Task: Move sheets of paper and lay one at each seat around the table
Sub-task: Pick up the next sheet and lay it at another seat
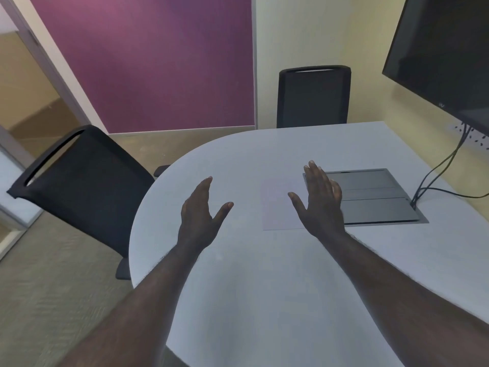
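Paper [277, 205] lies beside cable hatch [375, 197] (right hand [320, 205] overlapping both).

An office meeting room: white table [264, 300] with cable box [375, 197], mesh chairs [313, 99], wall screen [444, 54].

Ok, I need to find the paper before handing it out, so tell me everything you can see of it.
The paper is a pale, faintly lilac sheet or thin stack, lying flat on the white table beside the grey cable hatch. The open right hand covers its right edge; contact is unclear. The left hand is clear of it.
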The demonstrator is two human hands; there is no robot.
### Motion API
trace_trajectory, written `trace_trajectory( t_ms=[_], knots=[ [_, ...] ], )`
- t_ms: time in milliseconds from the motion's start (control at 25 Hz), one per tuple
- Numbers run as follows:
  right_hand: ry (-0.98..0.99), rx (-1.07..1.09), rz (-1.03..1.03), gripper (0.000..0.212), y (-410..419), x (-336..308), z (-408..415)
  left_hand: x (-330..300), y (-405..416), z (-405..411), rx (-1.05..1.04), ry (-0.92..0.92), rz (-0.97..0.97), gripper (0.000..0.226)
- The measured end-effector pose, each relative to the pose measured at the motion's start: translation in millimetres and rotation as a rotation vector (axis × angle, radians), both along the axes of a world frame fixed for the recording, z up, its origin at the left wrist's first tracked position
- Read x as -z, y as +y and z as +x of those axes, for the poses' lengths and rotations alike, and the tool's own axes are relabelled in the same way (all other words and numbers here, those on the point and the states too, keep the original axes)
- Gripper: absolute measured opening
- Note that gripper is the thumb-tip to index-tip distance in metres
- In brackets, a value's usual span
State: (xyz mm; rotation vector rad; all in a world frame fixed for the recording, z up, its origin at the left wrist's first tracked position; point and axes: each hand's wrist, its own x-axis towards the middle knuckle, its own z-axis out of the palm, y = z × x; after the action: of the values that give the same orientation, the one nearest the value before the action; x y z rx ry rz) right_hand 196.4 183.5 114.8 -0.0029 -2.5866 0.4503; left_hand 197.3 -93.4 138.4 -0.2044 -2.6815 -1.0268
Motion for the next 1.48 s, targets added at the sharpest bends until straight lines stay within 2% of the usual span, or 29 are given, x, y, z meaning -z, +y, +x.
trace_trajectory(
  t_ms=[280,760,1080,1360,1480],
  knots=[
    [-0.076,0.057,0.005,0.065,-6,26,-26,31,-2,-42,0.069,-0.097,0.076,0.076],
    [-0.155,0.192,-0.104,0.066,0,74,-90,79,3,-155,0.158,-0.227,0.112,0.071],
    [-0.249,0.180,-0.177,0.066,47,124,-138,130,51,-203,0.155,-0.313,0.011,0.067],
    [-0.313,0.110,-0.451,0.059,74,176,-174,171,89,-235,0.072,-0.471,-0.017,0.057],
    [-0.342,0.102,-0.492,0.058,79,194,-183,190,101,-244,0.069,-0.558,-0.076,0.057]
  ],
)
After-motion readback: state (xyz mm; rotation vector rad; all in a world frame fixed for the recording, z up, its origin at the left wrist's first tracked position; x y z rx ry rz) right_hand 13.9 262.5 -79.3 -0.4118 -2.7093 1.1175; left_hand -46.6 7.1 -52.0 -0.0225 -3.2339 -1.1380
